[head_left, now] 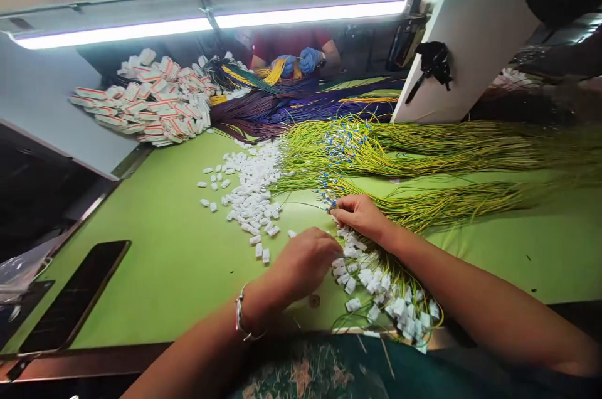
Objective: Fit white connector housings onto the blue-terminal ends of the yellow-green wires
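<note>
My right hand [362, 216] is closed in a pinch at the blue-tipped ends of a bundle of yellow-green wires [423, 204], with a wire at its fingertips. My left hand [305, 264] is closed, fingers curled downward, beside wires that end in white connectors [371, 280]; what it holds, if anything, is hidden. Those connectored wires lie under and in front of my right forearm, at the table's near edge. Left of both hands spreads a pile of loose small white plastic housings [254, 189]. Farther back lies another yellow-green bundle with blue terminals [345, 138].
The green tabletop [174, 211] carries a black phone [78, 295] at left. Orange-striped white parts [150, 98] are heaped at the back left, beside purple wires [263, 107]. Beyond, a co-worker's blue-gloved hands [298, 63] hold yellow wires. A white panel [465, 35] stands at right.
</note>
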Motion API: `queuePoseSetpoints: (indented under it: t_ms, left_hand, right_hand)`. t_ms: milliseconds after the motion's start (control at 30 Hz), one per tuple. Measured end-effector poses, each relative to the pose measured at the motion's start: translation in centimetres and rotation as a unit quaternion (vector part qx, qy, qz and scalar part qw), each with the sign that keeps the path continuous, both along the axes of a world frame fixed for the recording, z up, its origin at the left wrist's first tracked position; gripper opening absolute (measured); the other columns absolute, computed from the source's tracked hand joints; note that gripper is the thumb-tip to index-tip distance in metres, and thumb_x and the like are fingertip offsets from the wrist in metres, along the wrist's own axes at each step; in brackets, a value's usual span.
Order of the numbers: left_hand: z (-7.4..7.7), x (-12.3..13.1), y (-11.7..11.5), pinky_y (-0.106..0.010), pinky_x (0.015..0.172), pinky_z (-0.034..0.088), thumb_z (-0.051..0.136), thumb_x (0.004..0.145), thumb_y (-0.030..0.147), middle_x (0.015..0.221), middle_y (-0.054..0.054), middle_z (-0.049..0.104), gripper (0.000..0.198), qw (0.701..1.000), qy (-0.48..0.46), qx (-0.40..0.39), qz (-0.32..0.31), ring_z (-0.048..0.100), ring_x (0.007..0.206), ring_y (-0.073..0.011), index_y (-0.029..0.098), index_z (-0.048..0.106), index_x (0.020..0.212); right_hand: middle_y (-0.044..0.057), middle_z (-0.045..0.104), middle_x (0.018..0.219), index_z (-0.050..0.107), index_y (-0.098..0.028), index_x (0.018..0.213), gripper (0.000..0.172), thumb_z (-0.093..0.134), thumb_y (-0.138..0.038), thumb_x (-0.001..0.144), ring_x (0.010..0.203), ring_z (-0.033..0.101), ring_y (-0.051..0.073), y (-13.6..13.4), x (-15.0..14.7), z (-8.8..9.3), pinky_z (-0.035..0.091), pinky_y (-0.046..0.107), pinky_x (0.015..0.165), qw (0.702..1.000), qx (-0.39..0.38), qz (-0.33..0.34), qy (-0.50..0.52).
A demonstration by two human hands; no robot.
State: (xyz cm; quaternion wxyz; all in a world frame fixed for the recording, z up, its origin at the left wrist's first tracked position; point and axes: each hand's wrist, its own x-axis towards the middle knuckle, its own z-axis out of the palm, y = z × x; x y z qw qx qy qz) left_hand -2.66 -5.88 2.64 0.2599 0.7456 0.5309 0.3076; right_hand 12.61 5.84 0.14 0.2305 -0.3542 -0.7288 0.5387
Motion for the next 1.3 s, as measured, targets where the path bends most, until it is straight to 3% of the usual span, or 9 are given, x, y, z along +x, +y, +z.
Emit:
queuePoseSetpoints:
  t_ms: [167, 367, 633, 833, 933, 1000, 1133, 1200, 1300]
  left_hand:
    - [1.6, -6.5, 1.1, -0.031, 0.072, 0.045, 0.054, 0.077, 0.017, 0.082, -0.007, 0.070, 0.019, 0.976, 0.154, -0.029, 0.154, 0.062, 0.074, -0.0210, 0.021, 0.072, 0.082]
    - [0.3, -7.4, 1.9, -0.031, 0.072, 0.043, 0.056, 0.071, 0.014, 0.083, -0.007, 0.066, 0.027, 0.960, 0.253, -0.085, 0.087, 0.061, 0.078, -0.0231, 0.022, 0.073, 0.091]
    - [-1.0, -4.8, 2.3, -0.029, 0.072, 0.043, 0.049, 0.076, 0.013, 0.081, -0.007, 0.063, 0.022, 0.979, 0.201, -0.011, 0.032, 0.059, 0.078, -0.0193, 0.019, 0.070, 0.078]
    - [-1.5, -5.0, 3.2, -0.030, 0.066, 0.044, 0.051, 0.077, 0.023, 0.071, -0.003, 0.061, 0.030, 0.990, 0.108, -0.021, 0.092, 0.056, 0.067, -0.0170, 0.021, 0.071, 0.099]
    - [-1.2, -5.1, 3.4, -0.030, 0.065, 0.046, 0.060, 0.073, 0.032, 0.068, -0.002, 0.061, 0.026, 0.987, -0.019, -0.078, 0.142, 0.056, 0.066, -0.0170, 0.021, 0.073, 0.093]
    - [-1.0, -4.9, 3.4, -0.028, 0.063, 0.048, 0.070, 0.067, 0.035, 0.067, -0.003, 0.064, 0.026, 0.956, -0.166, -0.140, 0.200, 0.058, 0.062, -0.0158, 0.018, 0.072, 0.086]
    - [-0.9, -3.9, 3.5, -0.025, 0.068, 0.053, 0.085, 0.050, 0.025, 0.069, -0.003, 0.068, 0.033, 0.828, -0.446, -0.239, 0.242, 0.065, 0.066, -0.0150, 0.014, 0.068, 0.076]
    - [-1.1, -3.5, 3.6, -0.023, 0.071, 0.054, 0.087, 0.045, 0.018, 0.069, -0.004, 0.069, 0.033, 0.784, -0.506, -0.266, 0.242, 0.067, 0.068, -0.0148, 0.012, 0.068, 0.072]
    - [-1.5, -3.2, 3.8, -0.019, 0.070, 0.054, 0.087, 0.044, 0.012, 0.068, -0.004, 0.069, 0.032, 0.761, -0.535, -0.280, 0.237, 0.068, 0.069, -0.0148, 0.011, 0.068, 0.070]
  right_hand:
    - [-0.006, 0.048, 0.045, 0.054, -0.016, 0.076, 0.017, 0.058, -0.030, 0.066, 0.041, 0.043, 0.009, -0.7, -0.4, -0.1, 0.033, 0.021, 0.046, 0.997, -0.042, -0.066, 0.012]
    - [-0.006, 0.037, 0.051, 0.048, -0.017, 0.059, 0.012, 0.055, -0.025, 0.063, 0.050, 0.033, 0.007, -0.5, -0.4, -0.3, 0.026, 0.021, 0.049, 0.997, 0.047, -0.057, 0.020]
    - [-0.006, 0.032, 0.052, 0.050, -0.015, 0.057, 0.014, 0.052, -0.024, 0.067, 0.053, 0.028, 0.007, -0.4, -0.4, -0.7, 0.022, 0.022, 0.050, 0.996, 0.074, -0.044, 0.003]
    - [-0.006, 0.032, 0.052, 0.051, -0.015, 0.057, 0.013, 0.052, -0.024, 0.066, 0.053, 0.028, 0.006, -0.3, -0.4, -0.8, 0.021, 0.021, 0.049, 0.995, 0.078, -0.059, -0.007]
    - [-0.006, 0.032, 0.052, 0.051, -0.015, 0.057, 0.013, 0.052, -0.024, 0.066, 0.053, 0.028, 0.006, -0.4, -0.4, -0.7, 0.021, 0.021, 0.048, 0.995, 0.077, -0.062, -0.002]
    - [-0.006, 0.032, 0.053, 0.050, -0.015, 0.057, 0.013, 0.052, -0.024, 0.066, 0.052, 0.027, 0.006, -0.4, -0.4, -0.6, 0.021, 0.021, 0.048, 0.995, 0.072, -0.063, 0.006]
    - [-0.007, 0.030, 0.053, 0.043, -0.017, 0.056, 0.017, 0.051, -0.026, 0.068, 0.052, 0.026, 0.006, -0.3, -0.3, -0.5, 0.020, 0.021, 0.048, 0.997, 0.051, -0.052, 0.031]
    - [-0.006, 0.029, 0.053, 0.039, -0.018, 0.055, 0.020, 0.050, -0.027, 0.068, 0.053, 0.025, 0.007, -0.2, -0.3, -0.4, 0.020, 0.021, 0.049, 0.997, 0.041, -0.042, 0.044]
    - [-0.007, 0.027, 0.053, 0.038, -0.018, 0.055, 0.021, 0.051, -0.028, 0.068, 0.054, 0.025, 0.007, -0.2, -0.2, -0.4, 0.019, 0.022, 0.049, 0.997, 0.043, -0.042, 0.045]
